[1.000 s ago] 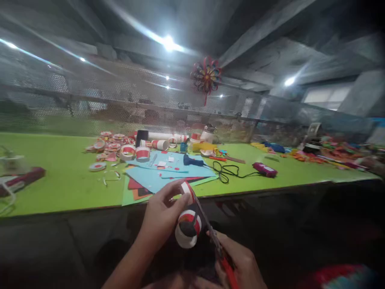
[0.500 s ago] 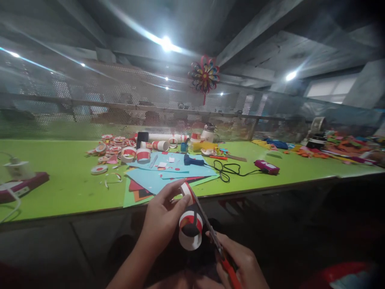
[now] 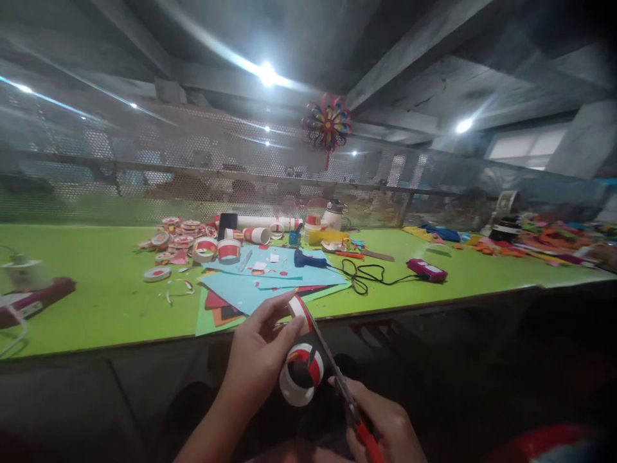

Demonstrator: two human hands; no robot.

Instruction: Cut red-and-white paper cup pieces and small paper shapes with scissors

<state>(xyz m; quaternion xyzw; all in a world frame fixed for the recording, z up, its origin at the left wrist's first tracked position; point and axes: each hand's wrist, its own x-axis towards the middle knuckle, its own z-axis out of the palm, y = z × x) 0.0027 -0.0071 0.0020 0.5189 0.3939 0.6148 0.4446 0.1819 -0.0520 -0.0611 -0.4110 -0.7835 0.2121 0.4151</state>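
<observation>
My left hand [image 3: 263, 350] pinches a red-and-white paper cup piece [image 3: 299, 313] between thumb and fingers, just off the table's front edge. Below it hangs a round, open-ended part of a paper cup [image 3: 297, 391], white with a red band; whether it joins the pinched piece I cannot tell. My right hand [image 3: 385, 418] is closed around the orange handles of a pair of scissors [image 3: 337, 370]. The blades point up and left, one along the red edge of the pinched piece and the other over the hanging ring.
On the green table [image 3: 120, 308] lie blue paper sheets [image 3: 236, 289], a blue glue gun [image 3: 309, 259] with a black cord, and a purple power strip [image 3: 427, 270]. Cut cups [image 3: 229, 251] and a pile of cup bottoms [image 3: 180, 238] stand behind, left of a kettle [image 3: 333, 215].
The hanging cup ring has swung slightly left and down and tilted. My hands keep nearly the same place, and the scissors are still at the cup piece.
</observation>
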